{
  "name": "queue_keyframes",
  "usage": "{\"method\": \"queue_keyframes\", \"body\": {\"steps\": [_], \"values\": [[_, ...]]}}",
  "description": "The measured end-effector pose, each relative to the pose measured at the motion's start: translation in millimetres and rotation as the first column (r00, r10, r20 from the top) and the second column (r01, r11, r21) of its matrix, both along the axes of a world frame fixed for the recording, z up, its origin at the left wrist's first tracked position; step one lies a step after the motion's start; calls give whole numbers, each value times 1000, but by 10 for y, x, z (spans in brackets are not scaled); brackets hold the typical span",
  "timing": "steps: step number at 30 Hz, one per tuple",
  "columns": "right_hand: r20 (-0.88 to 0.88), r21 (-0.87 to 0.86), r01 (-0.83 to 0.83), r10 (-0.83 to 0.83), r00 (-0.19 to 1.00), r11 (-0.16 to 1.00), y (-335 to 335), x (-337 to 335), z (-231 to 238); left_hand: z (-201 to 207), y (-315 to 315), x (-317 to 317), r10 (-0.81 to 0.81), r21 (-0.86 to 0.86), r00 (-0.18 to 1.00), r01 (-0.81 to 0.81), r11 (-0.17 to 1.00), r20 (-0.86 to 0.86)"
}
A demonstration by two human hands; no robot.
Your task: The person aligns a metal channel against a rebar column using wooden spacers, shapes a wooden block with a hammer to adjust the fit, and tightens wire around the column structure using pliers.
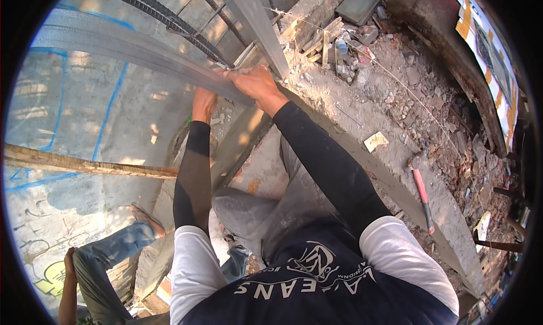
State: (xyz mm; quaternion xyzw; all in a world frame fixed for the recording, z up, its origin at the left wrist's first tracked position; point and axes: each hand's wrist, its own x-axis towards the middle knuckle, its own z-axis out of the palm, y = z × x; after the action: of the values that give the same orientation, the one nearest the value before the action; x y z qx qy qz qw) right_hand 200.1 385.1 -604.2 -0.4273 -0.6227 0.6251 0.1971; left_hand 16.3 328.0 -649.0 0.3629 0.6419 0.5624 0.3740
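A long grey board (pixel 136 50), smeared by motion, slants from the upper left down to my hands. My right hand (pixel 259 86) is closed over the near end of the board, its fingers along the top edge. Below that edge, my left hand (pixel 204 103) reaches up against the board, which hides its fingers. Just beyond my right hand stands an upright grey board (pixel 257 28). Behind both boards, steel reinforcing bars (pixel 169 22) run diagonally, tied with crosspieces.
A hammer (pixel 421 195) with a red and black handle lies on the concrete ledge (pixel 390 149) at right. Beyond are rubble (pixel 418 93) and a string. A wooden pole (pixel 90 165) juts in from the left. Another person's leg (pixel 116 248) is at lower left.
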Motion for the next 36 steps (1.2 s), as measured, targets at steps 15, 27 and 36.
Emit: {"method": "queue_keyframes", "body": {"steps": [15, 27, 36], "values": [[-256, -421, 43, -164, 953, 906, -109, 22, 213, -45, -39, 127, 106, -39, 993, -103, 994, 59], [-144, -136, 28, -48, 988, 990, 25, 162, -17, 256, -29, 212, -27, -44, 941, 45, 998, 338], [-82, -178, 94, -110, 990, 979, 110, -66, -57, 16, 70, 58, -67, -26, 970, 75, 997, 233]]}}
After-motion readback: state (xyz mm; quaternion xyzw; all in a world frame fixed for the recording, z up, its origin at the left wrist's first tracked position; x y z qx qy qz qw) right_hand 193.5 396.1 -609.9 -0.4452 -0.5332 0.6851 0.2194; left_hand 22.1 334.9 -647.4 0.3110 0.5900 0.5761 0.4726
